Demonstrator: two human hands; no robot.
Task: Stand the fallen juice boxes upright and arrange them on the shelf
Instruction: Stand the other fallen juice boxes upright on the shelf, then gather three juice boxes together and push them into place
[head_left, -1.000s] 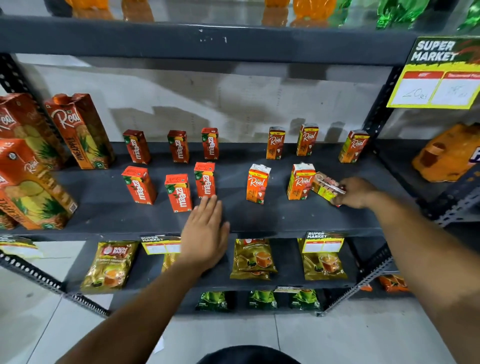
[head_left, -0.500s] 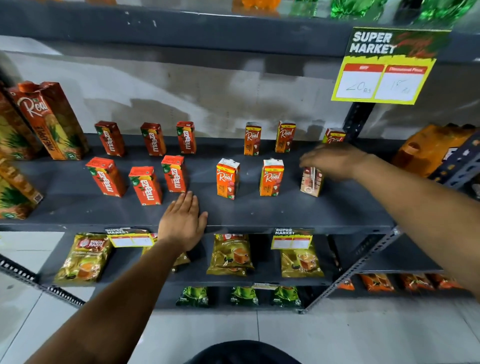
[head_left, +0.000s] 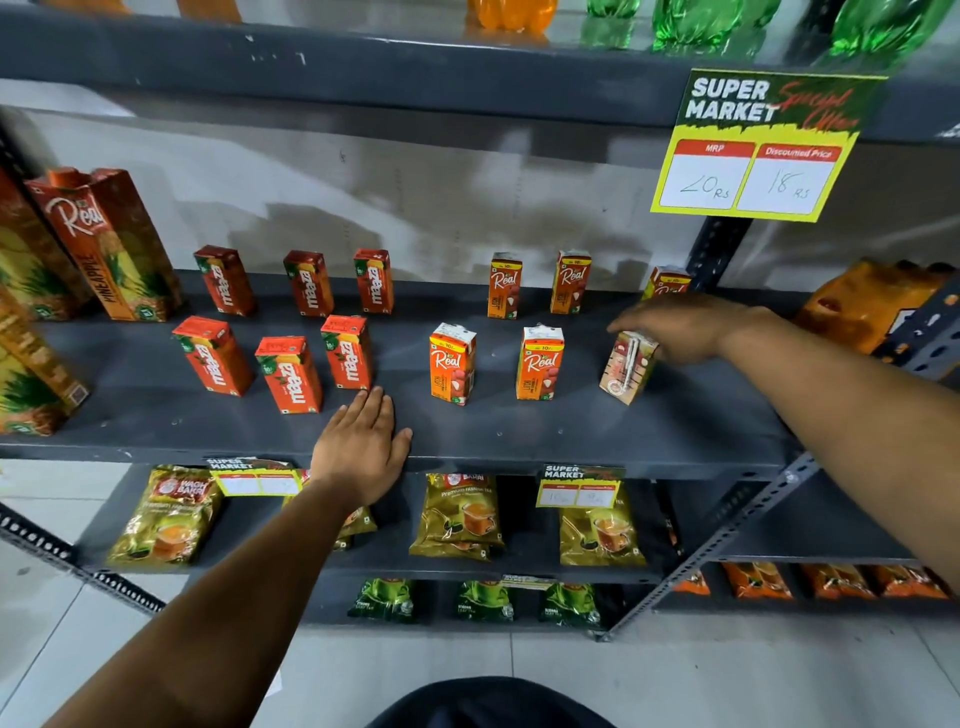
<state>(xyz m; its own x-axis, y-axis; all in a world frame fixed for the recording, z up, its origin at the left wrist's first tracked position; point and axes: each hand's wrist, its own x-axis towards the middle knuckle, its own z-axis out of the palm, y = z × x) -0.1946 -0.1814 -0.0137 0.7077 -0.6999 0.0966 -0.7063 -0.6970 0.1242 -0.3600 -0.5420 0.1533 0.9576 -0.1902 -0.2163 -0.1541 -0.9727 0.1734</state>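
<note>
On the grey shelf (head_left: 156, 415) stand small red Maaza juice boxes (head_left: 288, 374) in two rows on the left. Orange Real juice boxes stand to their right, two in front (head_left: 452, 364) (head_left: 540, 364) and three at the back (head_left: 505, 285). My right hand (head_left: 685, 327) grips the top of a third front-row Real box (head_left: 626, 371). That box stands on the shelf slightly tilted, with its straw side facing me. My left hand (head_left: 363, 447) lies flat and open on the shelf's front edge, just below the Maaza boxes.
Tall Real pineapple cartons (head_left: 104, 244) stand at the shelf's left end. A yellow price sign (head_left: 753, 150) hangs from the shelf above on the right. An orange pack (head_left: 872, 306) lies on the neighbouring rack. Tea packets (head_left: 171, 514) fill the lower shelf.
My right hand turned the tilted Real box upright and set it down in the front row. My left hand slid slightly left along the shelf edge.
</note>
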